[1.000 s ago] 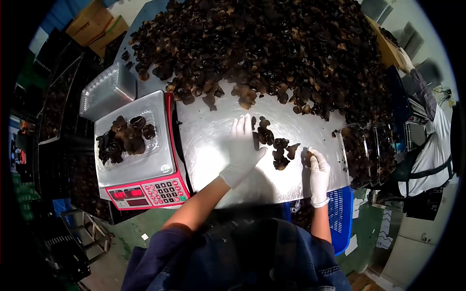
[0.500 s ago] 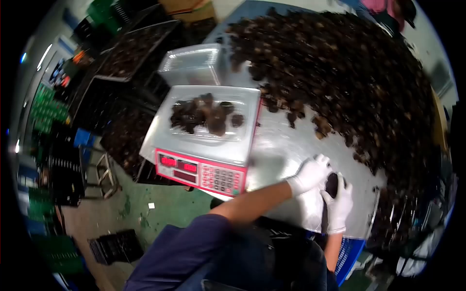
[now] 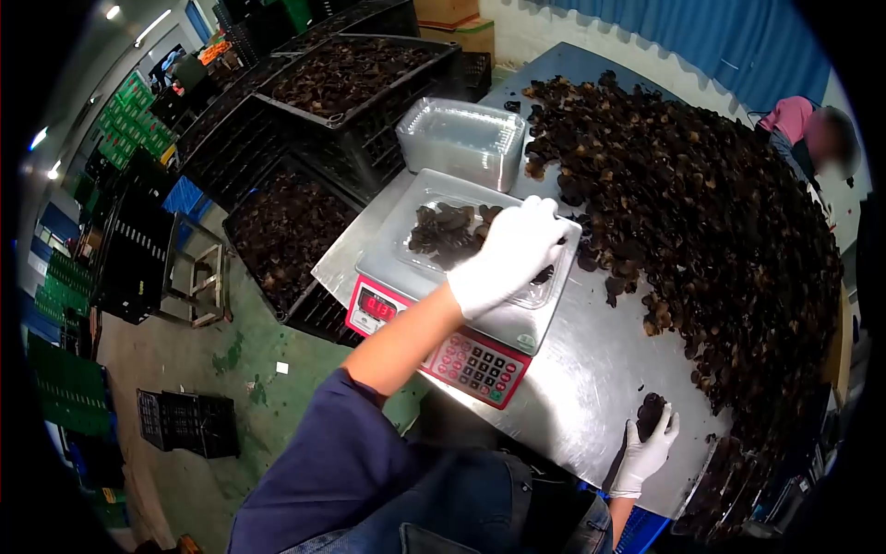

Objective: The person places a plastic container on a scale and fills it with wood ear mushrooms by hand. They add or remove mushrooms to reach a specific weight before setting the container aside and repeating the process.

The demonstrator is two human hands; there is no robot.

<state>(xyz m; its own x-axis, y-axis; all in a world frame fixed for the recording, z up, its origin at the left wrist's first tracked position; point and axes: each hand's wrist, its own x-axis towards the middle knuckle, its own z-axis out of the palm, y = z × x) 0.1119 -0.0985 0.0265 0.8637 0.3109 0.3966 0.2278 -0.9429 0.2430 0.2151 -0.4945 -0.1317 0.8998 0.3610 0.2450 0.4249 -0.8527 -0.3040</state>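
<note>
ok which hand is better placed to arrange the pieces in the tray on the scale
The left hand, most likely: it is over the clear tray on the scale. The right hand is well away, near the table edge, holding a dark clump.

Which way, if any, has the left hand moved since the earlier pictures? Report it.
Yes: the left hand went left, from the table beside the scale to above it.

White gloves cover the left hand and right hand; behind them, a navy sleeve and blue denim.
</note>
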